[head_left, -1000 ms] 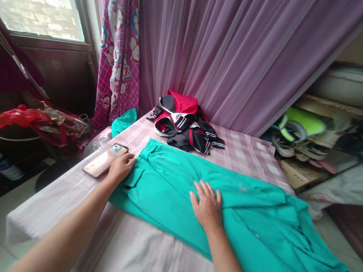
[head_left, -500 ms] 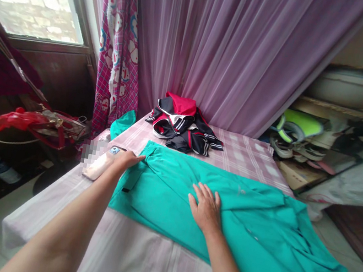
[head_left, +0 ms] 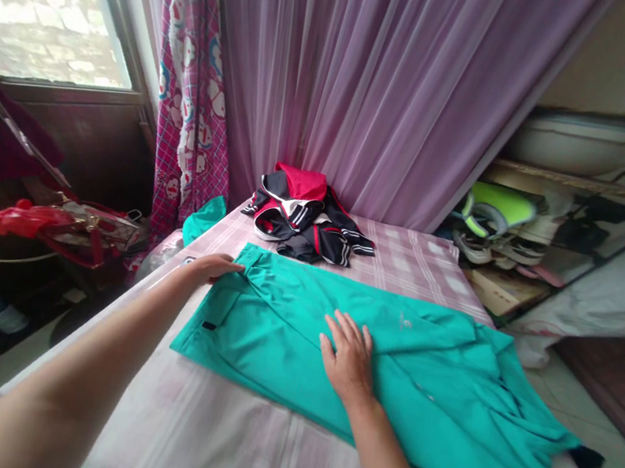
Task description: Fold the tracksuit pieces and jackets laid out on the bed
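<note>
A teal jacket lies spread and folded over on the checked tablecloth, with a dark strap tab near its left end. At that end's far corner, my left hand pinches the fabric by the cuff between thumb and fingers. My right hand rests flat on the middle of the jacket, fingers spread. A phone is mostly hidden behind my left wrist.
Beyond the jacket lies a crumpled black, red and white garment. Another teal cloth hangs at the table's left edge. Purple curtains close off the back. Shelves with shoes stand to the right, and a red bag is left.
The view has shifted slightly. The jacket's left end has moved a little left with my left hand and lies flatter. My right hand stays on the jacket. The phone is now mostly covered.
</note>
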Tool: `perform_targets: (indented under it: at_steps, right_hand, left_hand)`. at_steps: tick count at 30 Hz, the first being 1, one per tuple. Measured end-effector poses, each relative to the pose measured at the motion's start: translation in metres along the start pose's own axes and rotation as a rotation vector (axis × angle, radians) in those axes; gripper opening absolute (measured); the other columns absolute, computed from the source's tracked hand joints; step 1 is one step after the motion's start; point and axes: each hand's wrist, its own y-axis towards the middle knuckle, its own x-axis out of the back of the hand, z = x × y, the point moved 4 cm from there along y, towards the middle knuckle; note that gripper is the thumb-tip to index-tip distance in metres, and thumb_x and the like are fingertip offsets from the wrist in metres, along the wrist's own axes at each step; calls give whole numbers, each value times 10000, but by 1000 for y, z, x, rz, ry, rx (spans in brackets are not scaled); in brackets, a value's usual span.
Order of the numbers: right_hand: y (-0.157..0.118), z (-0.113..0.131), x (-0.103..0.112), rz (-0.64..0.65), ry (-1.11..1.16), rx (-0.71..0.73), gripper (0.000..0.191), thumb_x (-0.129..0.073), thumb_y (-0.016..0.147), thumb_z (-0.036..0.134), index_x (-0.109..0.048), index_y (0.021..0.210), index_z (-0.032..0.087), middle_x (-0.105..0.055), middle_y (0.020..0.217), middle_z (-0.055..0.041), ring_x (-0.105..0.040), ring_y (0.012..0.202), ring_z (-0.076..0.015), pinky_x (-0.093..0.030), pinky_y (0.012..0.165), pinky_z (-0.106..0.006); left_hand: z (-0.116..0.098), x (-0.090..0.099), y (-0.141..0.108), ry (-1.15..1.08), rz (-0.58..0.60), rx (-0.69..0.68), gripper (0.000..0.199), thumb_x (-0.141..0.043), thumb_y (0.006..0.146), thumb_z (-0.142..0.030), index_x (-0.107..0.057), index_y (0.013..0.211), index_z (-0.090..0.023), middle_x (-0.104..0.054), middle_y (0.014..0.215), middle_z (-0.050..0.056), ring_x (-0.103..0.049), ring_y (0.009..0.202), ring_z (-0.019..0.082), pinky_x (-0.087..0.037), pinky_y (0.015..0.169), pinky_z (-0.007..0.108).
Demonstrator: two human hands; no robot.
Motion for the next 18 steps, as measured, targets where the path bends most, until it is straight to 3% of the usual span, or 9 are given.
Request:
perform_targets:
  at_steps: [5, 10, 14, 18]
  right_hand:
    - [-1, 3, 11, -33, 21, 36, 364, -459, 956, 287, -651, 1259, 222, -621, 1358, -107, -519, 1282, -264, -303, 1109, -509]
    - [8, -14, 21, -90, 57, 14, 376, -455, 956, 322, -651, 1264, 231, -609, 1371, -107, -518, 1289, -263, -329, 1110, -510]
    - [9, -45, 30, -111, 148, -76, 412, -439, 950, 369, -661, 1261, 213, -617, 1356, -124, -551, 1257, -265, -398, 1082, -478]
    - [0, -82, 37, -159, 310, -221, 455, -442, 925, 415, -674, 1246, 190, -640, 1320, -135, -590, 1214, -260, -455, 1053, -444]
  left_hand:
    - [-37, 11, -11, -27, 66, -73, 540, -756, 687, -543, -601, 1102, -234, -717, 930, 13, -683, 837, 182, -515, 599, 211]
    - [-102, 3, -34, 102, 99, -146, 324, -677, 815, -371, -585, 1079, -209, -717, 967, 30, -698, 827, 176, -560, 653, 242]
    - [-163, -25, -53, 263, 146, -238, 214, -633, 842, -273, -623, 1018, -151, -732, 915, 49, -706, 768, 185, -575, 692, 295]
    - [-211, -74, -59, 387, 176, -321, 162, -681, 771, -228, -680, 911, -146, -742, 827, 48, -716, 726, 218, -585, 683, 336]
